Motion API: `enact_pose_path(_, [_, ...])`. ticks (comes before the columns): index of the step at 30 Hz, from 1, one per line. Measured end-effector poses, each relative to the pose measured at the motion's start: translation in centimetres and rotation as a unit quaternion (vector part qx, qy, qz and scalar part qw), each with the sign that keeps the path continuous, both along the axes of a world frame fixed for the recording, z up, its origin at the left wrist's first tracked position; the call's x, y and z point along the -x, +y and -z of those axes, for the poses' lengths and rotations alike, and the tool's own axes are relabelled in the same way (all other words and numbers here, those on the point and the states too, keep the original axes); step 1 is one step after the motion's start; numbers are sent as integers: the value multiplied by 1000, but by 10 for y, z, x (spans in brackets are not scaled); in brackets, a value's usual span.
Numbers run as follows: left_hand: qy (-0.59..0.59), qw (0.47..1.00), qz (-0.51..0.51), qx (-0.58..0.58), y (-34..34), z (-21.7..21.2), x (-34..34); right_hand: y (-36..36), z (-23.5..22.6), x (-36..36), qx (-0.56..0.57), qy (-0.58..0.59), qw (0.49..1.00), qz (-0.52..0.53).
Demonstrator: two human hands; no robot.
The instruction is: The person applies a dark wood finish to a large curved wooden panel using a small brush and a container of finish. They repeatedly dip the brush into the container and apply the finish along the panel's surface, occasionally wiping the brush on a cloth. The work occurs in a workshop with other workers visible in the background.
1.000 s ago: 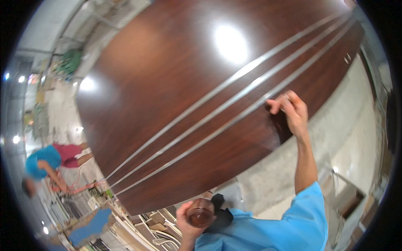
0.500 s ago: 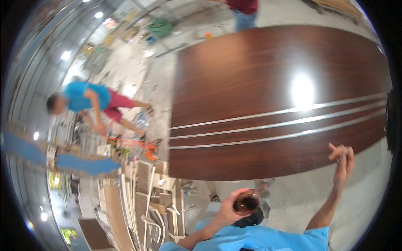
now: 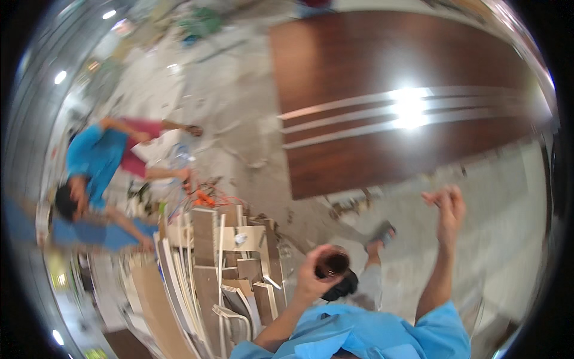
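The left hand [image 3: 308,280] is wrapped around a round cup [image 3: 332,264] with something dark brown in it. The cup is in front of the person's blue shirt [image 3: 353,329]. The right hand [image 3: 449,214] is up in the air with its fingers bent, and I cannot tell if it pinches anything small. The two hands are well apart. Past the right hand is a big, shiny brown board [image 3: 335,66] with three pale stripes [image 3: 350,109] across it. Left of the cup is a pile of wood pieces [image 3: 206,240]. Farther left, another person [image 3: 98,157] bends over near an orange cord [image 3: 205,198].
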State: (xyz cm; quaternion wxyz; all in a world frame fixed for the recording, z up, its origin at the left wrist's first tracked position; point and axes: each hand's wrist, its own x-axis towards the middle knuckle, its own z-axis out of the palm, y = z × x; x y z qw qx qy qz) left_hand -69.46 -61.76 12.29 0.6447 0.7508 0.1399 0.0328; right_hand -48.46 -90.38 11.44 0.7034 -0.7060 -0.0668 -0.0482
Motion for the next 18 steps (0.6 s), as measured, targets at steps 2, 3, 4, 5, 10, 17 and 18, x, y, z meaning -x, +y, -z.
enact_pose_path(2, [-5,999,-37,-17,9,10,12,29,13,26,7,23,999,32])
enact_pose_path(3, [15,999,-48,7,12,14,17,40,20,32,25,37,998,37])
enact_pose_path(4, [43,998,-48,6,14,21,20,50,29,39,38,59,996,51])
enact_pose_path(5, [52,998,-41,1,18,26,25,61,35,45,54,78,994,60])
enact_pose_path(10, [93,994,-39,-32,11,58,42,84,79,53,115,102,984,88])
enact_pose_path(17, [138,987,-82,-18,-11,89,47,88,118,36,140,63,983,98])
enact_pose_path(18, [134,988,-80,-8,-14,94,47,85,121,33,143,50,983,102])
